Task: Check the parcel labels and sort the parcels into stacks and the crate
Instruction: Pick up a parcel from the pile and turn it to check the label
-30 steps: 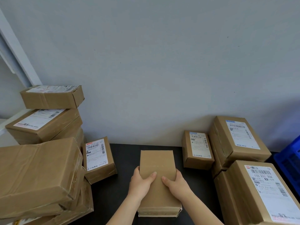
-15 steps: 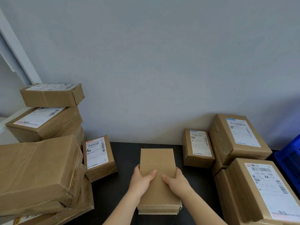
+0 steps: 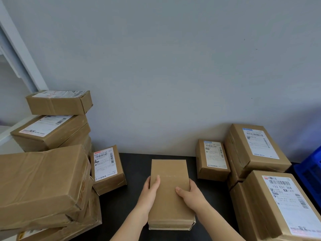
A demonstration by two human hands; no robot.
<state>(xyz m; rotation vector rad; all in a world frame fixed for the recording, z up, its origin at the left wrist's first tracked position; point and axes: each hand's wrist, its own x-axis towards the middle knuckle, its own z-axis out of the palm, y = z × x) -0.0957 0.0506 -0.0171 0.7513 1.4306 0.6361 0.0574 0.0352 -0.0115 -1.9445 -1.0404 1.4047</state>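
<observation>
**Both hands on an unlabelled parcel at the middle of the table**

Head view: a plain brown parcel (image 3: 169, 192) lies lengthways at the centre of the black table (image 3: 135, 164), its top face bare of any label. The left hand (image 3: 150, 192) grips its left edge, thumb flat on top and fingers wrapped down the side. The right hand (image 3: 191, 193) grips the right edge the same way. The near end of the parcel shows a seam or a second layer; it may be a folded flap, though the view is too dim to be sure.

To the left, a small labelled parcel (image 3: 107, 169) leans tilted against a large taped parcel (image 3: 41, 181). Behind them a flat parcel (image 3: 50, 131) carries a small box (image 3: 59, 102) on top, both with labels facing up.

To the right, a small upright-labelled parcel (image 3: 212, 159) sits near the wall (image 3: 156, 66), just beside a stacked parcel (image 3: 257, 146). A near parcel (image 3: 281, 204) marked "133 E01 308" stands in front of that stack. The blue crate (image 3: 311, 173) shows at the right edge.
</observation>
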